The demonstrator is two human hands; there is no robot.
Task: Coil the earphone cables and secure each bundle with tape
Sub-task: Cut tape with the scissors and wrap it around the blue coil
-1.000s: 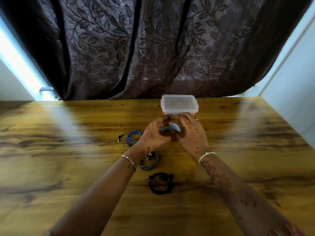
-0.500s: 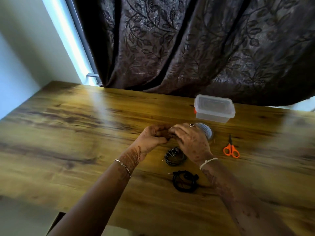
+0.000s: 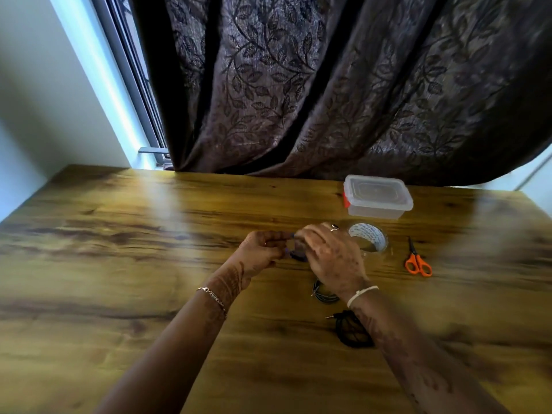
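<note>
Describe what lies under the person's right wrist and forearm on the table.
Two coiled earphone bundles: a grey coil below the right hand, and a black coil nearer the camera. The forearm covers each coil's right side, so any tape there is hidden.

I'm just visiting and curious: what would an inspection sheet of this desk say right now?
Surface: wooden table, brown grain, sunlit streaks.
Job's things: tape roll behind the right hand; grey coiled earphones and black coiled earphones lying near the right wrist; blue earphones between the hands, blurred.
Clutter: orange scissors; lidded plastic box.
Grippers: left hand and right hand both pinch the blue earphones.
Cables: only the earphone cords.
Surroundings: dark leaf-patterned curtain; window frame at left.
</note>
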